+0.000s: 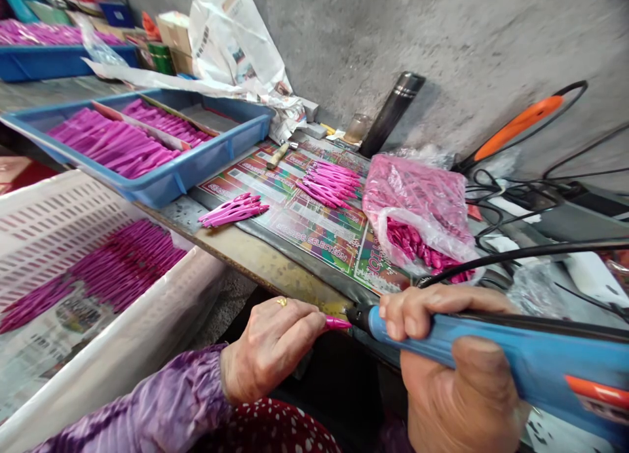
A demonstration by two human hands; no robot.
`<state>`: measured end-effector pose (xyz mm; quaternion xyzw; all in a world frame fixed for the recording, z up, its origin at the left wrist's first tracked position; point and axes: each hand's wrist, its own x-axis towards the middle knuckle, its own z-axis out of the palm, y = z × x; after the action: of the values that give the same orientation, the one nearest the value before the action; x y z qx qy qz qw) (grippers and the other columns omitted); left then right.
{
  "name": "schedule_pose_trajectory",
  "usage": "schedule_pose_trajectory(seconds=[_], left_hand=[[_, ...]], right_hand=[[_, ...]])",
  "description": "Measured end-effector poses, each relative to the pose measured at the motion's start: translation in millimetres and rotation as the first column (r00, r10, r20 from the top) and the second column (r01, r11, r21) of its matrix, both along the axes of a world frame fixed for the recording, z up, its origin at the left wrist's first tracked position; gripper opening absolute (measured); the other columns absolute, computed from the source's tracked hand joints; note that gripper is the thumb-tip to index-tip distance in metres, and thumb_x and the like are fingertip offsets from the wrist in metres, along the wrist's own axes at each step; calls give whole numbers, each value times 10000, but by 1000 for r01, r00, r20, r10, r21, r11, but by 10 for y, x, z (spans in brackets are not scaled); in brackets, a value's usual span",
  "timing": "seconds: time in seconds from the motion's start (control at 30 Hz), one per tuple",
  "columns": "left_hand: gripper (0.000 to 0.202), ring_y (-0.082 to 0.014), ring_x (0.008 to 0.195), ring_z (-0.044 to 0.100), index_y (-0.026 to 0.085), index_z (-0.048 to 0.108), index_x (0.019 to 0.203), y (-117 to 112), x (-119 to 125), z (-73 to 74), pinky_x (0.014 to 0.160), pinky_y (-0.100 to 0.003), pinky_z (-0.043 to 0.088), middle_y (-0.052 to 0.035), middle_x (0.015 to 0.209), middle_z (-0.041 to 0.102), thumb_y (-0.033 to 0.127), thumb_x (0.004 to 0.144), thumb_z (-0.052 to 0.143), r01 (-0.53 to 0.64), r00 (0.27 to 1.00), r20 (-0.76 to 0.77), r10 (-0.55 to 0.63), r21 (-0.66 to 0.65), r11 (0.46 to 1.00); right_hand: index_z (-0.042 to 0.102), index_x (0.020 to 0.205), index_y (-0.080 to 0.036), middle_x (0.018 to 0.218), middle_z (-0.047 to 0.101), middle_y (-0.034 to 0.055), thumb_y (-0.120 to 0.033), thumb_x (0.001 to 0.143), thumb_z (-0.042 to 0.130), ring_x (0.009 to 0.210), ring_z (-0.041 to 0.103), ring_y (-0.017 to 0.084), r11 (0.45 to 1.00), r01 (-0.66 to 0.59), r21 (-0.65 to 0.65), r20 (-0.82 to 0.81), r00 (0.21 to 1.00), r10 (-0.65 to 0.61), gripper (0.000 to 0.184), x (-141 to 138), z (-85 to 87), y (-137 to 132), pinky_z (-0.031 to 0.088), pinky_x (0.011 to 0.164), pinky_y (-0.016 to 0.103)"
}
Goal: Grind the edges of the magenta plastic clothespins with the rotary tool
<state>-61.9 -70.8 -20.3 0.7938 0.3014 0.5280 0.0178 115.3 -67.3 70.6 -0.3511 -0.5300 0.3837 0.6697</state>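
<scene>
My left hand [272, 348] is closed around a slim, pointed pink piece [338, 324], most of it hidden by the fingers. My right hand [457, 374] grips a blue electric screwdriver [540, 354] held sideways. Its black nose [360, 319] meets the tip of the pink piece, just in front of the bench edge. On the bench beyond lie a small bunch of pink pieces [233, 210] and a larger pile [330, 184]. To their right, an open plastic bag [417, 191] spills small dark-pink parts [417, 246].
A blue divided tray [196, 177] of pink pieces sits at the left, above a white basket [88, 204] holding more. Against the wall stand a black flask [393, 112] and an orange-handled tool [518, 126]. Black cables [540, 246] run across the right side.
</scene>
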Motion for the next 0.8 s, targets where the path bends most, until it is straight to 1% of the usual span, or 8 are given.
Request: schedule_pose_trajectory(seconds=[0.07, 0.17, 0.3, 0.37, 0.5, 0.63, 0.7, 0.8], left_hand=[[156, -150, 757, 715, 88, 687, 1114, 2, -4, 5, 681, -262, 541, -85, 921, 773, 80, 1062, 540, 10, 1000, -12, -10, -4, 1000], [180, -146, 747, 701, 102, 689, 1143, 4, -17, 21, 668, -266, 538, -73, 917, 769, 84, 1066, 527, -23, 997, -67, 26, 33, 999], [156, -131, 707, 667, 130, 687, 1087, 11, -4, 36, 637, -257, 515, -48, 861, 741, 84, 1057, 541, -82, 992, -88, 90, 94, 992], [145, -125, 677, 641, 140, 683, 1058, 16, 18, 38, 612, -257, 488, -35, 832, 722, 89, 1057, 547, -92, 991, -90, 101, 105, 990], [139, -125, 647, 623, 140, 686, 1020, 19, 49, 43, 588, -262, 470, -28, 807, 713, 93, 1054, 559, -99, 991, -80, 108, 109, 989], [184, -138, 674, 674, 124, 699, 1045, 12, 31, 33, 599, -263, 513, -52, 845, 749, 99, 1070, 518, -67, 994, -80, 73, 68, 995], [177, -148, 685, 694, 118, 696, 1039, 12, 16, 15, 610, -269, 532, -67, 865, 762, 106, 1070, 523, -49, 995, -79, 53, 53, 997], [147, -152, 685, 702, 123, 683, 1014, 18, 8, -21, 618, -271, 538, -74, 871, 768, 132, 1072, 548, -57, 996, -68, 60, 52, 997]], right_hand=[[632, 926, -228, 689, 568, -53, -471, 901, 757, 595, 549, 120, 1000, 0, 0, -5, 1000, 0, 275, 0, -10, 0, 489, 650, 321], [632, 920, -230, 686, 568, -53, -466, 901, 754, 592, 545, 119, 1000, 3, 4, -12, 1000, -3, 266, -2, -22, 8, 483, 639, 313], [641, 905, -230, 682, 572, -49, -446, 889, 758, 588, 544, 121, 1000, 11, 8, -21, 1000, -11, 246, -3, -27, 23, 480, 630, 310], [641, 898, -231, 674, 568, -51, -453, 883, 760, 580, 539, 122, 1000, 12, 3, -23, 1000, -12, 252, 4, -26, 27, 478, 626, 312], [639, 904, -230, 671, 563, -48, -460, 882, 760, 575, 536, 125, 1000, 20, 3, -22, 1000, -20, 261, 23, -23, 28, 471, 611, 314], [636, 900, -226, 671, 563, -48, -458, 878, 768, 580, 532, 121, 1000, 24, 5, -29, 999, -24, 268, 10, -19, 25, 472, 617, 313], [639, 896, -227, 670, 567, -47, -467, 880, 765, 583, 533, 123, 1000, 29, -2, -34, 999, -29, 272, -5, -10, 21, 469, 622, 316], [643, 868, -227, 656, 561, -42, -513, 866, 768, 588, 528, 134, 999, 43, -5, -54, 998, -44, 312, 3, 18, 10, 465, 623, 326]])
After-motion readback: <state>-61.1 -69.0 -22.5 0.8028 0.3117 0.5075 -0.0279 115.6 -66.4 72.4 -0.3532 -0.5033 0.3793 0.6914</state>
